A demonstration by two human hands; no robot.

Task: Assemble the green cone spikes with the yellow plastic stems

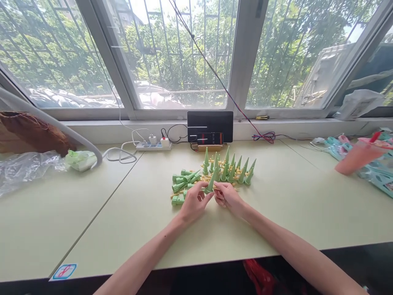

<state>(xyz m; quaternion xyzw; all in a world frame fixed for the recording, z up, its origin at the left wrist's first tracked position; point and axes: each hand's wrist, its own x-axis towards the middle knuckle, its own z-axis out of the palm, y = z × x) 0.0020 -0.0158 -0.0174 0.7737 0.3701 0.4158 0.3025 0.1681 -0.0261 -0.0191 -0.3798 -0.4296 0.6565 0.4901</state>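
Observation:
My left hand (pixel 194 201) is closed around the lower part of a green plastic cone (pixel 212 180), held upright with its tip pointing up. Against the cone's right side, my right hand (pixel 227 197) pinches a small yellow peg, mostly hidden by the fingertips. Behind both hands, several green cones (pixel 231 173) stand upright, with yellow pegs around them and sticking from some sides. To the left, more green cones (pixel 178 187) lie on their sides in a loose pile, with yellow pegs scattered among them.
A dark tablet (pixel 210 119) leans at the back, a lit phone (pixel 211 138) before it. Left of these is a power strip (pixel 153 146) with plugs and cables. A drink cup (pixel 357 157) tilts at right; plastic wrap (pixel 33 168) lies far left on the table (pixel 129 229).

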